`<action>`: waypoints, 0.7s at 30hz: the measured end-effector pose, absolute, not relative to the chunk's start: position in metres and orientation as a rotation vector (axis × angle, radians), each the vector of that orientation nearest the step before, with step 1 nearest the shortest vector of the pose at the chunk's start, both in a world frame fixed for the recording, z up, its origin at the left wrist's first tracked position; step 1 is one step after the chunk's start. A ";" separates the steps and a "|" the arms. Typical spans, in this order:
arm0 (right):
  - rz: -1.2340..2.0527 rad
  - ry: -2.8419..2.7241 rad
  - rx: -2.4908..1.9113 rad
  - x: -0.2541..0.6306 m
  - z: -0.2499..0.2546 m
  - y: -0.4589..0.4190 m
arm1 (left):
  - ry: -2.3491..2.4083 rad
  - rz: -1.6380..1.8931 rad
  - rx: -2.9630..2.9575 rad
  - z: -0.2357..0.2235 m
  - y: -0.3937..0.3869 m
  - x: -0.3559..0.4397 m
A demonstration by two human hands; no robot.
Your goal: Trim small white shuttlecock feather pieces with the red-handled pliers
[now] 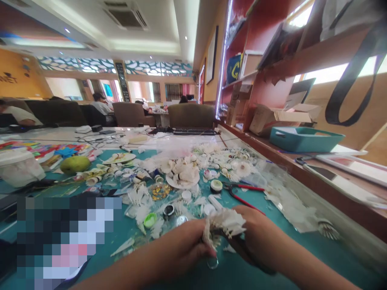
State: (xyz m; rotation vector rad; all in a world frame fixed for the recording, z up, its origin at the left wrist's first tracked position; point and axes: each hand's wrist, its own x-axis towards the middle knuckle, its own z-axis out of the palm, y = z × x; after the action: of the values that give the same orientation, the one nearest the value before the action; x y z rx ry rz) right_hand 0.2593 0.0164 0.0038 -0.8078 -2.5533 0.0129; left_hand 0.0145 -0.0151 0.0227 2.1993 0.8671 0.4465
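Note:
My left hand [193, 241] is closed around a white feathered shuttlecock [225, 221], low in front of me. In my right hand [261, 233] is a dark cutting tool [240, 243] that looks like scissors; its working end lies against the feathers, and my fingers hide much of it. Under the shuttlecock lies a small clear round piece [212, 263]. Just beyond my hands are a white cap [209, 209], a round black-rimmed pot [216, 186] and red-handled pliers [246, 188].
Loose feathers and shuttlecock parts litter the green mat [290, 257]. A white plate [183, 185], green pot [150, 220] and black-rimmed jar [168, 212] stand among them. A shuttlecock [328, 228] lies right. A teal tray [305, 139] sits on the shelf. People sit farther back.

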 end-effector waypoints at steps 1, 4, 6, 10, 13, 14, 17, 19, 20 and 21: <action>0.028 -2.574 -0.808 0.261 0.003 0.017 | 0.876 0.447 2.185 0.024 -0.016 0.013; 0.095 -2.641 -0.813 0.263 0.003 0.019 | 0.853 0.420 2.146 0.025 -0.017 0.010; 0.122 -2.655 -0.818 0.264 0.004 0.018 | 0.804 0.422 2.146 0.025 -0.017 0.009; 0.119 -2.668 -0.759 0.261 0.009 0.016 | 0.867 0.384 2.178 0.027 -0.018 0.009; 0.116 -2.681 -0.704 0.259 0.011 0.013 | 0.860 0.362 2.208 0.029 -0.018 0.012; 0.116 -2.679 -0.702 0.259 0.010 0.013 | 0.840 0.361 2.218 0.029 -0.017 0.013; 0.118 -2.660 -0.732 0.259 0.008 0.012 | 0.828 0.370 2.228 0.029 -0.015 0.015; 0.123 -2.637 -0.762 0.260 0.006 0.013 | 0.845 0.374 2.226 0.028 -0.015 0.014; 0.129 -2.626 -0.772 0.260 0.005 0.013 | 0.854 0.372 2.224 0.027 -0.015 0.014; 0.135 -2.616 -0.779 0.261 0.004 0.013 | 0.858 0.367 2.220 0.027 -0.015 0.013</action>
State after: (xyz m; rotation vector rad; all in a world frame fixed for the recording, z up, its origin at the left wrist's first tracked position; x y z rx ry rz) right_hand 0.2607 0.0135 0.0042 -0.7786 -2.6159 0.1351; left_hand 0.0128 -0.0153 0.0265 2.2201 0.8577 0.3669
